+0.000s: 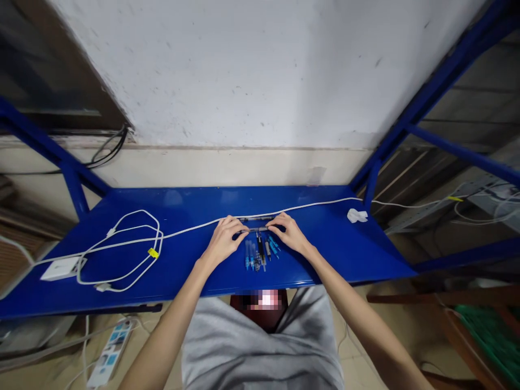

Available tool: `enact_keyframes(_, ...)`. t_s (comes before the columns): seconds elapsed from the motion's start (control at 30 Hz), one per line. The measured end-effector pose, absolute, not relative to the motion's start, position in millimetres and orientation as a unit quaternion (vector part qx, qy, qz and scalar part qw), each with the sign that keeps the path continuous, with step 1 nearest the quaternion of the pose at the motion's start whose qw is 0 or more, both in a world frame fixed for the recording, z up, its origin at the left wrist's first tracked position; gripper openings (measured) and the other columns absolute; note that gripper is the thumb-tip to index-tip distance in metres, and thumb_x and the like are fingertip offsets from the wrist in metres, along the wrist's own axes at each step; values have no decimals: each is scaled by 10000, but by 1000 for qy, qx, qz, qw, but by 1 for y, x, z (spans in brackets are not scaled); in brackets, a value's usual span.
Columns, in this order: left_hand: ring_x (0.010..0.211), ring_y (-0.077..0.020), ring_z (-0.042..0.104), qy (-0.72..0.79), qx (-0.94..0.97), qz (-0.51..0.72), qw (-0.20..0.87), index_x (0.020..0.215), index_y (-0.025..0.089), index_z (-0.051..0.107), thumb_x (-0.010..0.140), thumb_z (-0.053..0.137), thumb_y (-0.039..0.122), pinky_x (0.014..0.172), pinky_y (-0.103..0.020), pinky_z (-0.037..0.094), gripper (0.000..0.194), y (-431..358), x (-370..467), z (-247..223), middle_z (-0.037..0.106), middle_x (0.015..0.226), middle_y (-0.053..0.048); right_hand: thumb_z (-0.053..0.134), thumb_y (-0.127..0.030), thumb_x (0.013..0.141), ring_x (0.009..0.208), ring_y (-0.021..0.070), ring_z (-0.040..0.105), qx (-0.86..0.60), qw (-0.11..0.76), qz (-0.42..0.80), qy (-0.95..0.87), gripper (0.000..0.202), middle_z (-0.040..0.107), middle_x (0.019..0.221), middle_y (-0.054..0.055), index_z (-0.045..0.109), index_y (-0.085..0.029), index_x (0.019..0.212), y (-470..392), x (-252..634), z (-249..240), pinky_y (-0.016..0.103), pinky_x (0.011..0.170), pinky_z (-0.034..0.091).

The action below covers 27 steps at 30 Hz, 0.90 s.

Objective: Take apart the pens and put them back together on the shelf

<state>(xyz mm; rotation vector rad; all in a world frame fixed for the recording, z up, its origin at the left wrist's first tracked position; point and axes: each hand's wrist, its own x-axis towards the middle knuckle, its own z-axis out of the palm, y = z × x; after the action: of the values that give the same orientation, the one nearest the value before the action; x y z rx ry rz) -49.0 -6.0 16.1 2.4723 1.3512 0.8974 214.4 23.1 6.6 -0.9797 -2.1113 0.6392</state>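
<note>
Slim pen-like rod [257, 230], spanning the gap between two hands at the blue table [345, 249]. Far left, I log a white box [60, 269], contents hidden from me. Left hand [226, 236] pinches one end; loose pens [261, 248] lie nearer the front edge; right hand [288, 230] pinches the other. Step, I judge: two-handed handling; next calls for steady fingertips.
</note>
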Motion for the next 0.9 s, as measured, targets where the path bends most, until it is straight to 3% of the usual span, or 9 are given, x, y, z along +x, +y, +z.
enact_keyframes(0.43, 1042, -251, 586, 493, 798, 314, 146, 934, 247, 734, 953, 625, 286, 954, -439, 450, 117, -1, -41, 5, 748, 992, -40, 685, -299, 950, 944, 242, 655, -438, 385, 224, -781, 112, 779, 972, 60, 773, -231, 937, 20, 217, -2, 401, 905, 477)
enact_keyframes(0.7, 1002, -251, 560, 493, 817, 294, 61, 962, 231, 735, 960, 617, 277, 876, -416, 448, 126, 5, -29, 2, 692, 1020, -63, 674, -209, 947, 999, 253, 597, -436, 309, 140, -834, 70, 728, 984, 73, 742, -222, 937, 26, 215, -7, 386, 867, 411)
enact_keyframes(0.9, 1011, -254, 560, 498, 811, 300, 63, 1016, 241, 732, 958, 620, 278, 896, -417, 449, 131, 8, -34, -3, 703, 1019, -58, 645, -185, 942, 948, 251, 568, -435, 292, 95, -847, 88, 712, 909, 56, 700, -220, 884, 31, 211, -9, 371, 835, 382)
